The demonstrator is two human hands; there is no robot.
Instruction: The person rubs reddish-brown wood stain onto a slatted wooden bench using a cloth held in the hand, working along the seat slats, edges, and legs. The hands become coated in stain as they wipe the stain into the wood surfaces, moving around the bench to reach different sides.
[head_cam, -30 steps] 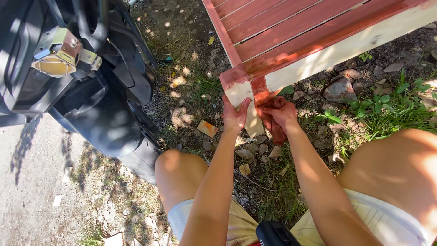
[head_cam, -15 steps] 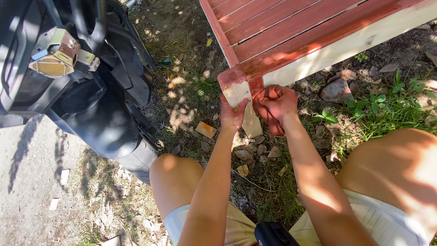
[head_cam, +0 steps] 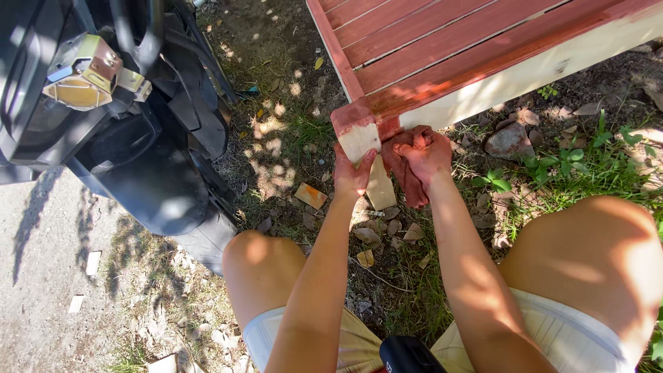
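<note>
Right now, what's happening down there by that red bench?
A person crouches on the ground at the corner of a red-stained slatted wooden piece. The left hand steadies its pale leg, while the right hand presses a reddish-stained rag against the leg's side. A dark scooter stands alongside.
</note>
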